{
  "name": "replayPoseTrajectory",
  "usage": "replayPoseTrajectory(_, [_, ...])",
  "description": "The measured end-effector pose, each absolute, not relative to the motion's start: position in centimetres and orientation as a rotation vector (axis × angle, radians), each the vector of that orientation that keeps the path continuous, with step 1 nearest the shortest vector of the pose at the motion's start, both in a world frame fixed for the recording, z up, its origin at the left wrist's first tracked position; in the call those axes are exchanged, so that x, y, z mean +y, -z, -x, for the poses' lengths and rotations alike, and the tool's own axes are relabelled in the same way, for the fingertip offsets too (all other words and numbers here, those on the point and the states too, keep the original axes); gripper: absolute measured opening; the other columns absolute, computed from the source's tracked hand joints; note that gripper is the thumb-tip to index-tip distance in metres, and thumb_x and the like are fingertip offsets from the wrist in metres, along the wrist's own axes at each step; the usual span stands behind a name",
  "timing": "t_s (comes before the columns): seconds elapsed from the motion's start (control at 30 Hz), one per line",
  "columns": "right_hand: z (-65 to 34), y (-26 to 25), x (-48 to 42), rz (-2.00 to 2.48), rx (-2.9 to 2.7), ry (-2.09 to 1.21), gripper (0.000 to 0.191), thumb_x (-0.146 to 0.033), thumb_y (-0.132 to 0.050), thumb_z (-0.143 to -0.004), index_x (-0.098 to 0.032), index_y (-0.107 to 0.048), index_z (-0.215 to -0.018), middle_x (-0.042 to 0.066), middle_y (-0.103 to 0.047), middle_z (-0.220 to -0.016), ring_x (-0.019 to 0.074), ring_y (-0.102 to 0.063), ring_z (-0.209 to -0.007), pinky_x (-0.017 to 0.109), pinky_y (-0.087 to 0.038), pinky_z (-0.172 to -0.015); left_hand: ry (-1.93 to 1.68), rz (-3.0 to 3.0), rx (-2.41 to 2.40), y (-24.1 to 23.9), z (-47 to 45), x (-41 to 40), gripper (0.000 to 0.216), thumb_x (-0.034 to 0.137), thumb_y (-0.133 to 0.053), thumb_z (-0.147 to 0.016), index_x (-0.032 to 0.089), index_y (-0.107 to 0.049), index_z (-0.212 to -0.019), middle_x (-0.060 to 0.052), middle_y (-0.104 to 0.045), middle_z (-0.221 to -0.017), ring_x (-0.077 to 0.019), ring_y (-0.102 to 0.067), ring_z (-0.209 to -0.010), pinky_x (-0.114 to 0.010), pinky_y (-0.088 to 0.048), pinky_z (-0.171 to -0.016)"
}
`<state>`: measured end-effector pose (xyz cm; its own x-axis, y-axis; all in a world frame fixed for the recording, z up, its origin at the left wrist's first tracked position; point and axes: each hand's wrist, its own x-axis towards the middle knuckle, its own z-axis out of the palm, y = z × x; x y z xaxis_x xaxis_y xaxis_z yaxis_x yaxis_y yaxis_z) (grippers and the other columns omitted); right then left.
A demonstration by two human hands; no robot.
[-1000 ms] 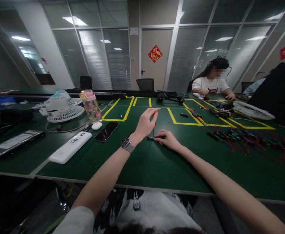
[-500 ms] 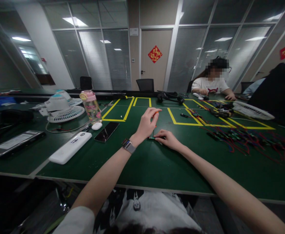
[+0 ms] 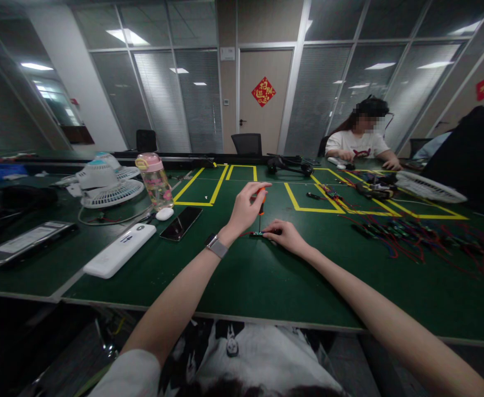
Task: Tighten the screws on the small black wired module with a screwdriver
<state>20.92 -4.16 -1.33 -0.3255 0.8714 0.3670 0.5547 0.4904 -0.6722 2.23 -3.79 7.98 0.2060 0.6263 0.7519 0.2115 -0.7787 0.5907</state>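
My left hand (image 3: 244, 207) is closed around the red-and-black handle of a small screwdriver (image 3: 261, 205), held upright with its tip down on a small green circuit board (image 3: 258, 234) on the green table (image 3: 246, 275). My right hand (image 3: 285, 236) lies on the table with its fingers pressed on the right end of that board, pinning it. A watch sits on my left wrist.
To the left lie a black phone (image 3: 181, 223), a white power bank (image 3: 120, 250), a white mouse (image 3: 164, 213), a pink-lidded bottle (image 3: 155, 180) and a small fan (image 3: 103, 182). Red-wired boards (image 3: 407, 231) are piled on the right. Another person (image 3: 360, 140) sits at the far side.
My left hand has turned slightly on the screwdriver, fingers shifting round the handle. The right hand and the board stay where they were.
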Motion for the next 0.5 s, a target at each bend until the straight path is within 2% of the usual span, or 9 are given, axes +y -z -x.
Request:
replayPoseTrajectory(0.13, [-21.1,1.4,-4.1,1.163,-2.022,-0.596,0.014,-0.027,-0.074,-0.084,-0.020,-0.084,-0.092,0.006,-0.071,-0.088,0.0183,-0.066,-0.077,0.031,-0.053,-0.073,-1.589,-2.057,0.809,-7.9,-2.1,-3.5,0.016,0.025,-0.064,-0.098,0.020,-0.075,-0.108,-0.004,-0.069,-0.096,-0.0135,-0.070,-0.079,-0.023,-0.058,-0.070])
replayPoseTrajectory(0.23, [-21.1,1.3,-4.2,1.173,-2.016,-0.633,0.016,-0.026,-0.075,-0.083,-0.019,-0.084,-0.095,0.006,-0.069,-0.088,0.0156,-0.063,-0.070,0.030,-0.052,-0.068,-1.649,-2.091,0.903,-8.0,-1.9,-3.8,0.008,0.025,-0.073,-0.092,0.021,-0.076,-0.099,-0.003,-0.067,-0.095,-0.0145,-0.068,-0.085,-0.023,-0.058,-0.075])
replayPoseTrajectory(0.37, [-21.0,1.1,-4.2,1.183,-2.016,-0.632,0.016,-0.025,-0.076,-0.082,-0.019,-0.084,-0.094,0.005,-0.068,-0.086,0.0149,-0.061,-0.069,0.030,-0.051,-0.068,-1.637,-2.153,0.875,-8.2,-1.7,-4.0,0.018,0.023,-0.059,-0.101,0.021,-0.075,-0.108,-0.007,-0.069,-0.111,-0.0180,-0.069,-0.103,-0.026,-0.059,-0.084])
replayPoseTrajectory(0.5, [-20.9,1.2,-4.2,1.183,-2.015,-0.596,0.014,-0.022,-0.075,-0.081,-0.018,-0.084,-0.093,0.005,-0.068,-0.085,0.0165,-0.061,-0.075,0.031,-0.051,-0.072,-1.493,-2.072,0.716,-8.2,-1.9,-3.0,0.028,0.018,-0.047,-0.105,0.017,-0.072,-0.119,-0.009,-0.074,-0.111,-0.0179,-0.074,-0.096,-0.028,-0.061,-0.082])
